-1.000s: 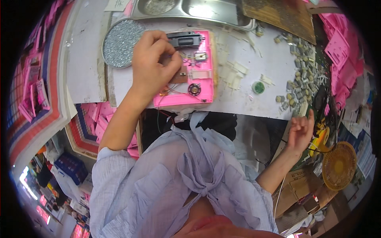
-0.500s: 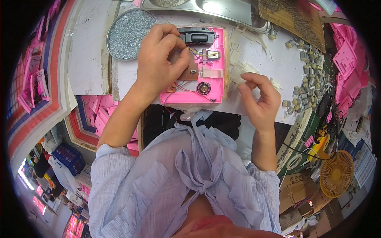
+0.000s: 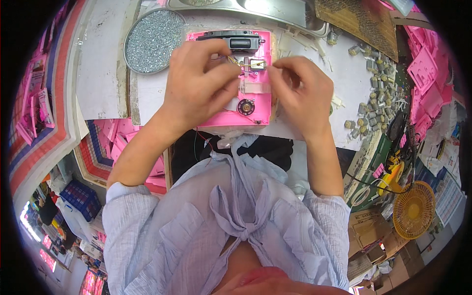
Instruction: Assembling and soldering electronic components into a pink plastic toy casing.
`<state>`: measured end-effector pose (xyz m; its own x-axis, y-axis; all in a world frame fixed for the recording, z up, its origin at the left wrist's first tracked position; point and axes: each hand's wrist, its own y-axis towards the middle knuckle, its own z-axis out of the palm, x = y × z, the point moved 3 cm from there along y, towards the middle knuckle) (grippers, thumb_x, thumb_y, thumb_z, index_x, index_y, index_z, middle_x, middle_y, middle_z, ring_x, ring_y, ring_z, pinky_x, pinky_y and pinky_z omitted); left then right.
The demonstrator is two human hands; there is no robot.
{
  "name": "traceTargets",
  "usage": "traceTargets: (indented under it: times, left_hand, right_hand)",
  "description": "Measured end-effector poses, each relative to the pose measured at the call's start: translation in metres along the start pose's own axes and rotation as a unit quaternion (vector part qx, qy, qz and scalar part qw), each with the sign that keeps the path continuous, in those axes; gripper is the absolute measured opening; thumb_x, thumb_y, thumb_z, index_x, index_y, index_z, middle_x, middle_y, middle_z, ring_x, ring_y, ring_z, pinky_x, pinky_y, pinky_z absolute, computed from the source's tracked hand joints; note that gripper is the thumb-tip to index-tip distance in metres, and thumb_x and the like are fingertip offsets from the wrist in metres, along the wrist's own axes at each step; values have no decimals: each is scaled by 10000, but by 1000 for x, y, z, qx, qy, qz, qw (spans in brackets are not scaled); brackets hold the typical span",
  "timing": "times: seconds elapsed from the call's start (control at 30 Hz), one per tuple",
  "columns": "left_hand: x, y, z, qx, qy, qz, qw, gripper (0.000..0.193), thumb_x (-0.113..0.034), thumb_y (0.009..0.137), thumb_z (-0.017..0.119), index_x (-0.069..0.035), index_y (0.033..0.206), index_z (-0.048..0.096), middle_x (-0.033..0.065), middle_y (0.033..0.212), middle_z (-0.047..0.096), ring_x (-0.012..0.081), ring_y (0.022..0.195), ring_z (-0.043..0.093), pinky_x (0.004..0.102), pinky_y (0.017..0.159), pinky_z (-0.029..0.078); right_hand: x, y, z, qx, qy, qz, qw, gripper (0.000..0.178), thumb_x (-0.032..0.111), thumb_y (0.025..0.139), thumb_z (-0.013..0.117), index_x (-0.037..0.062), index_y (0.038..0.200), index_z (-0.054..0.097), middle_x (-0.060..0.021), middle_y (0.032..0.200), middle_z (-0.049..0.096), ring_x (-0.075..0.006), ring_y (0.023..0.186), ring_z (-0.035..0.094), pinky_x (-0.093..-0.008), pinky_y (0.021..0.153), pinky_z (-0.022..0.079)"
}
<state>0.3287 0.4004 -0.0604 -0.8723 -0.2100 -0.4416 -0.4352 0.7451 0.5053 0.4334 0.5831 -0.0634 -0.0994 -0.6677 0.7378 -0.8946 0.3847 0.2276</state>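
A pink plastic toy housing (image 3: 226, 119) lies open in front of me on a wrapped pad. It bears a black holder (image 3: 241, 43), a small silver motor (image 3: 257, 65), a clear plastic piece (image 3: 255, 88), a round black speaker (image 3: 246, 106) and thin wires. My left hand (image 3: 199, 83) reaches over its left side, with curled finger and thumb at the wires beside the motor. At the housing's right edge, close to the motor, my right hand (image 3: 305, 91) has finger and thumb brought together. What lies between these fingertips is too small to make out.
A round tray of small screws (image 3: 153, 42) stands at the back left, near a metal tray (image 3: 275, 14). Several small motors (image 3: 376, 98) lie at the right. Pink parts (image 3: 425, 73) are heaped beyond them, with a yellow fan (image 3: 414, 210) below.
My right hand has moved left and up to the housing's edge by the motor, its fingers drawing together. My left hand has come lower over the housing. The whole view has shifted slightly.
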Motion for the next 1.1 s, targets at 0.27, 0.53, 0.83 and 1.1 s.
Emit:
traceTargets:
  times: [0.27, 0.53, 0.83, 1.1]
  left_hand:
    - [3, 16, 10, 20, 41, 35, 998, 295, -158, 726, 775, -136, 1020, 764, 54, 1188, 634, 263, 1041, 596, 424, 925, 404]
    - [3, 18, 10, 57, 24, 58, 996, 248, -162, 754, 750, -114, 996, 764, 66, 1227, 639, 266, 1085, 595, 454, 970, 382]
    - [8, 16, 18, 38, 32, 64, 997, 123, -219, 752, 735, -104, 795, 746, 19, 1190, 652, 219, 1078, 573, 444, 952, 394]
    - [18, 30, 17, 36, -25, 137, 990, 104, -165, 793, 712, -81, 853, 691, 46, 1078, 635, 243, 962, 616, 422, 870, 448]
  right_hand:
    - [16, 25, 11, 101, -189, 0, 977, 253, 291, 808, 734, 48, 759, 685, -141, 712, 680, -358, 676, 684, -452, 639, 542]
    - [-14, 23, 11, 148, 26, 148, 978, 229, 252, 798, 724, 29, 759, 691, -165, 727, 701, -348, 700, 704, -446, 643, 553]
    - [50, 22, 20, 214, -396, -176, 875, 159, 150, 848, 660, 8, 793, 707, -137, 727, 720, -287, 731, 735, -400, 617, 561]
    - [-22, 35, 5, 221, 71, 166, 958, 198, 187, 856, 778, 5, 834, 703, -108, 711, 696, -254, 669, 686, -335, 644, 540]
